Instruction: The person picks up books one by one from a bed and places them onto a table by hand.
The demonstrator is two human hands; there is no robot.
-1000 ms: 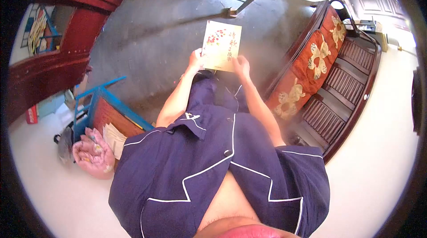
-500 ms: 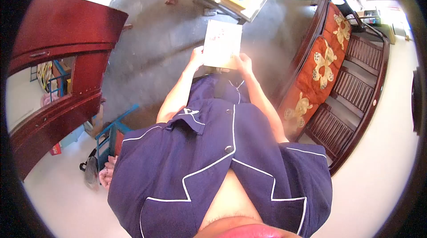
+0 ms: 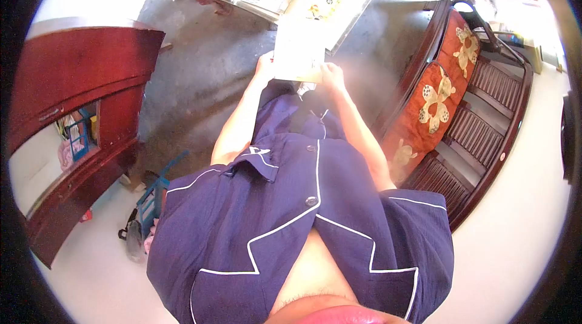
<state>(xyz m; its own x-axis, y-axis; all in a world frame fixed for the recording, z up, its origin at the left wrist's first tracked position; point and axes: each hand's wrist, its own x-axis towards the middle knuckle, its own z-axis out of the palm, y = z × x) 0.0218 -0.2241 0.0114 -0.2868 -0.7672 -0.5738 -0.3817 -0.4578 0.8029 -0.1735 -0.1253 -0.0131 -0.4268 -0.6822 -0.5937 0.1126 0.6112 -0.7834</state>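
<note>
Out in front of my body I hold a pale, flat rectangle that looks like a book (image 3: 297, 60); glare washes out its print. My left hand (image 3: 265, 68) grips its left edge near the lower corner. On the opposite side my right hand (image 3: 333, 76) is closed on the lower right corner. The book's far end overlaps a table (image 3: 254, 11), so its top border is hard to make out. A cream sheet or box with yellow and dark print (image 3: 330, 3) lies on that table just beyond.
To the right stands a dark wooden bench (image 3: 479, 139) with an orange flower-patterned cushion (image 3: 436, 101). A red wooden cabinet (image 3: 97, 60) with a mirror-like panel (image 3: 39, 181) is at the left. Behind it is a blue metal frame (image 3: 148, 206) by a plastic bag (image 3: 134, 245).
The table now appears closer, and the book overlaps it. The cabinet and blue frame have shifted lower in view. Both hands keep their grip and sit slightly higher.
</note>
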